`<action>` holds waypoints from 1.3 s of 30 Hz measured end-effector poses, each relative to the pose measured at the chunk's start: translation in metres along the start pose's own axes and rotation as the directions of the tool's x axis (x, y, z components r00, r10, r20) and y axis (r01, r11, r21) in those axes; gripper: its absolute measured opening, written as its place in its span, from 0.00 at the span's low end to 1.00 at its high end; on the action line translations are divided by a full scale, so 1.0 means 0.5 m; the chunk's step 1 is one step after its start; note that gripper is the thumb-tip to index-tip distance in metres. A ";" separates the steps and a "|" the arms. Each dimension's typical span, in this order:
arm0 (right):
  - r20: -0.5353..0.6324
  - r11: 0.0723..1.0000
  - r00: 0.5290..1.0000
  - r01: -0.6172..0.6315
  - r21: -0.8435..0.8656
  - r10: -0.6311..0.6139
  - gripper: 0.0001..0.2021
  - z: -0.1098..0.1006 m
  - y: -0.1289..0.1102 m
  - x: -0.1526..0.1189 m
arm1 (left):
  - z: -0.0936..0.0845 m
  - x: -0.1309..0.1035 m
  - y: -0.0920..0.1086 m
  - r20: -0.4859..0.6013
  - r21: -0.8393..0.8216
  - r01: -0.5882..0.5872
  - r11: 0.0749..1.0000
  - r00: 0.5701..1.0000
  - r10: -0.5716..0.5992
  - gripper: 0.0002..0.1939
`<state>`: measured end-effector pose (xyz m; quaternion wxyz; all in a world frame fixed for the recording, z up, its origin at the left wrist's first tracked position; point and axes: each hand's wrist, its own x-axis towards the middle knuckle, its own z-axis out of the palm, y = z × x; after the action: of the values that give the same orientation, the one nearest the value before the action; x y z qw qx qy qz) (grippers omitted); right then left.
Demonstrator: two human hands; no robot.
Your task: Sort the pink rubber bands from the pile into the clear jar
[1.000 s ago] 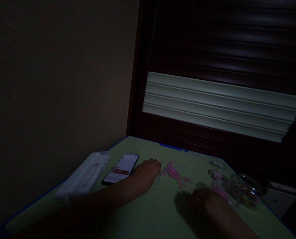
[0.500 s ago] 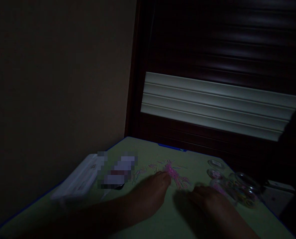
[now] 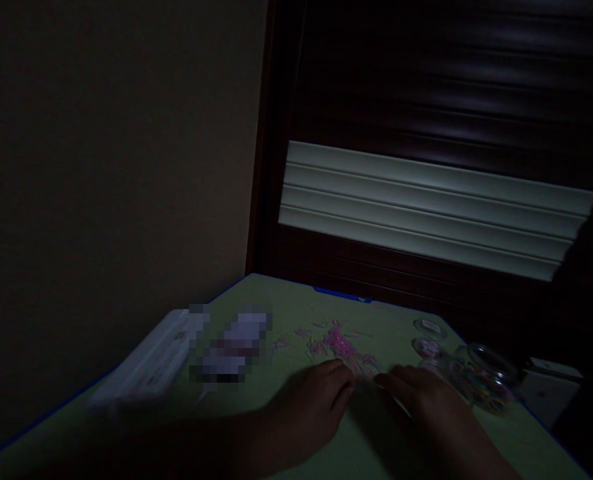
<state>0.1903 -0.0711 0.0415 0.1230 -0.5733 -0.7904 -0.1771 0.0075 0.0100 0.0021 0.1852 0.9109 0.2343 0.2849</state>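
Note:
A loose pile of small pink elastic bands (image 3: 340, 343) lies on the pale green tabletop (image 3: 286, 300), with more bands strewn to its left. My left hand (image 3: 321, 393) is just in front of the pile, its fingers curled together. To its right, my right hand (image 3: 419, 397) has its fingers and thumb drawn together at the pile's near right end. Dim light hides whatever is between the fingertips of either hand. Beyond my right hand, a clear jar (image 3: 486, 383) lies tipped with coloured bands inside.
A round clear lid (image 3: 430, 327) and a small round container (image 3: 426, 348) are near the right edge. On the left are a long white case (image 3: 146, 360) and a pixelated item (image 3: 236, 343). A white box-like object (image 3: 549, 390) stands beyond the right edge.
My left hand has drawn back from the pile toward me and slightly right, closer to my right hand. The scattered bands left of the pile have shifted nearer to it.

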 end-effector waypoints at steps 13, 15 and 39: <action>-0.005 0.996 1.000 0.022 0.090 -0.022 0.09 0.016 -0.009 -0.003 | -0.015 -0.006 0.025 0.084 0.158 -0.156 0.975 0.986 0.144 0.08; 0.006 0.994 1.000 0.023 0.102 -0.024 0.10 0.011 -0.010 -0.002 | -0.015 -0.006 0.023 0.073 0.161 -0.168 0.973 0.985 0.158 0.08; 0.132 0.997 0.991 -0.037 0.066 0.028 0.13 0.009 -0.015 0.001 | -0.010 -0.008 0.021 0.110 0.215 -0.193 0.957 0.979 0.173 0.07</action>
<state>0.1829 -0.0708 0.0366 0.0931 -0.5920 -0.7929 -0.1101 0.0050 0.0000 0.0089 0.0642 0.9556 0.1710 0.2313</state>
